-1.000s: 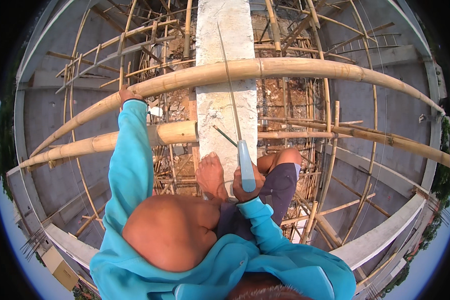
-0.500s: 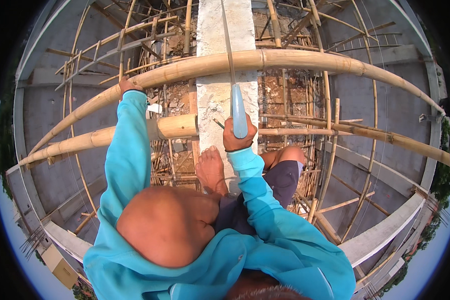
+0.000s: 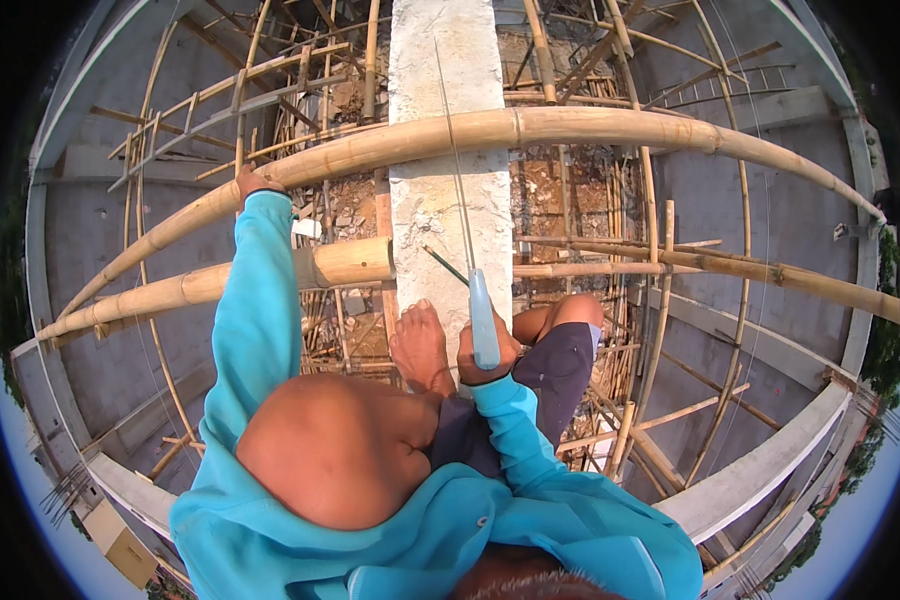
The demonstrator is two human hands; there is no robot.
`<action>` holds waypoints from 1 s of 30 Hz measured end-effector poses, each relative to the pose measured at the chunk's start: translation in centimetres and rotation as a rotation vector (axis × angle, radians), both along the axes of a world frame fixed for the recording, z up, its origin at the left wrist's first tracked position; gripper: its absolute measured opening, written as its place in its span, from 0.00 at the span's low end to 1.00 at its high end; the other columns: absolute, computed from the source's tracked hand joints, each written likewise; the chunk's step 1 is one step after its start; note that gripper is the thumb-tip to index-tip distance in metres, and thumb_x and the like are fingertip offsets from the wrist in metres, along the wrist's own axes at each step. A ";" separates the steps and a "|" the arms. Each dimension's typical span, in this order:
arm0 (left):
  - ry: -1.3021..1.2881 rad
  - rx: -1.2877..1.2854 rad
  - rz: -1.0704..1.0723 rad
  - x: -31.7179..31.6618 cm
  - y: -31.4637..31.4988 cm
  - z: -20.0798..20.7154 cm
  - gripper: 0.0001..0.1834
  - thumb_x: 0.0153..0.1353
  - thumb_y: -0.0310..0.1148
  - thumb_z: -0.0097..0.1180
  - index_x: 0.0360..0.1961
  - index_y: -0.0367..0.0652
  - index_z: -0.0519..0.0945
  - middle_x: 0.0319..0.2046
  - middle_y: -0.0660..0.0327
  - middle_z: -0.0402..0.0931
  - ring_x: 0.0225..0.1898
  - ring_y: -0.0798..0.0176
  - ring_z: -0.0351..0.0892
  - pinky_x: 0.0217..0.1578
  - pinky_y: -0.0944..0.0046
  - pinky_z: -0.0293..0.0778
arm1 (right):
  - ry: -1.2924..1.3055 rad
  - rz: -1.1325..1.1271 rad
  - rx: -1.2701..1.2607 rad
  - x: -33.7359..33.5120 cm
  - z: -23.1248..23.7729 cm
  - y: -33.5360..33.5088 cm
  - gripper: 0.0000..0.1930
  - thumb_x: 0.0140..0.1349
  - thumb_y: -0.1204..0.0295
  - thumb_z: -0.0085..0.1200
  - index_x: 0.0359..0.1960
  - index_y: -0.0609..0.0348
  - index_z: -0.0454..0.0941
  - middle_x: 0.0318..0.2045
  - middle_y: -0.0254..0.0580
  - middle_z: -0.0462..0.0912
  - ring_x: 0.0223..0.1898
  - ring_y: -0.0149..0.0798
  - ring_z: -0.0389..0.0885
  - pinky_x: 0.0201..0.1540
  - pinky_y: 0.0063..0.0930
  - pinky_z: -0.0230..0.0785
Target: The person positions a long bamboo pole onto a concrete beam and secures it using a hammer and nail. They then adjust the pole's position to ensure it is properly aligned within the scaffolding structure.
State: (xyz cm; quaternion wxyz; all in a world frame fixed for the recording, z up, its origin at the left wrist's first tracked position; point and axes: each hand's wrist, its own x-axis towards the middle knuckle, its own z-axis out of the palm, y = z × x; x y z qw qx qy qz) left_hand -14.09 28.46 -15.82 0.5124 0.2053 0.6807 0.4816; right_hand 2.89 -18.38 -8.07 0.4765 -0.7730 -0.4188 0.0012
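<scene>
My right hand (image 3: pixel 487 350) is closed around the pale blue handle of a handsaw (image 3: pixel 484 320). Its thin blade, seen nearly edge-on, reaches away from me across a long, thick bamboo pole (image 3: pixel 560 122). To the left, my left hand (image 3: pixel 260 182) grips that same pole, fingers partly hidden behind the wrist. The pole lies crosswise over a rough white concrete beam (image 3: pixel 430 200). A dark green pencil (image 3: pixel 446 264) lies on the beam, just left of the saw.
Nearer me on the left, a cut bamboo pole (image 3: pixel 340 262) ends at the beam. My bare foot (image 3: pixel 420 345) rests on the beam. Bamboo scaffolding (image 3: pixel 660 300) stands on both sides, with rubble (image 3: pixel 560 190) far below. Another bamboo pole (image 3: pixel 800 285) extends to the right.
My right hand has drawn the saw back toward my body, uncovering more of the pencil. My left hand stays on the bamboo pole.
</scene>
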 end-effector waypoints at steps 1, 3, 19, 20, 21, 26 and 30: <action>-0.052 0.020 0.040 0.0 -0.2 0.1 0.26 0.71 0.36 0.34 0.65 0.38 0.73 0.57 0.43 0.75 0.52 0.43 0.80 0.54 0.45 0.77 | 0.086 -0.010 0.105 -1.4 0.0 -2.4 0.24 0.54 0.84 0.55 0.56 0.79 0.77 0.42 0.63 0.87 0.37 0.51 0.91 0.39 0.36 0.84; -0.094 0.005 0.027 0.8 -1.4 -0.4 0.27 0.71 0.37 0.35 0.65 0.37 0.72 0.58 0.43 0.74 0.54 0.43 0.79 0.56 0.44 0.75 | 0.179 0.007 0.001 -0.8 1.2 -3.2 0.26 0.54 0.84 0.56 0.58 0.79 0.75 0.41 0.64 0.87 0.38 0.51 0.91 0.40 0.36 0.83; -0.053 -0.044 0.004 -0.7 0.6 -3.4 0.25 0.71 0.38 0.37 0.62 0.37 0.75 0.49 0.44 0.78 0.46 0.46 0.81 0.41 0.49 0.82 | 0.465 -0.029 0.011 3.5 -0.9 7.2 0.28 0.53 0.81 0.59 0.60 0.71 0.76 0.33 0.60 0.85 0.30 0.53 0.87 0.33 0.37 0.78; -0.027 -0.030 0.011 -1.6 0.6 -3.4 0.25 0.71 0.37 0.37 0.62 0.36 0.74 0.50 0.43 0.78 0.46 0.46 0.81 0.41 0.49 0.82 | 0.486 -0.023 -0.026 3.2 -1.2 7.3 0.28 0.53 0.81 0.59 0.60 0.72 0.76 0.34 0.60 0.85 0.30 0.53 0.88 0.33 0.37 0.79; 0.001 -0.012 -0.010 -1.6 0.9 -3.2 0.25 0.71 0.36 0.36 0.63 0.36 0.74 0.51 0.42 0.78 0.46 0.46 0.82 0.42 0.49 0.82 | 0.417 -0.011 0.024 2.7 -1.5 5.7 0.28 0.54 0.81 0.58 0.59 0.73 0.76 0.34 0.59 0.86 0.31 0.52 0.89 0.34 0.36 0.79; 0.096 0.010 -0.112 -1.9 0.2 -3.2 0.25 0.69 0.29 0.38 0.64 0.33 0.73 0.51 0.42 0.78 0.45 0.47 0.82 0.43 0.49 0.81 | 0.253 -0.033 -0.028 0.2 0.0 -2.0 0.25 0.55 0.80 0.58 0.57 0.75 0.77 0.36 0.55 0.87 0.32 0.47 0.90 0.37 0.33 0.81; 0.100 -0.031 -0.058 -1.0 0.6 -3.4 0.25 0.68 0.28 0.41 0.64 0.32 0.72 0.50 0.43 0.79 0.45 0.47 0.82 0.43 0.49 0.81 | 0.475 -0.013 -0.037 4.4 -0.8 8.0 0.25 0.54 0.79 0.60 0.58 0.70 0.78 0.33 0.57 0.86 0.30 0.49 0.88 0.34 0.35 0.79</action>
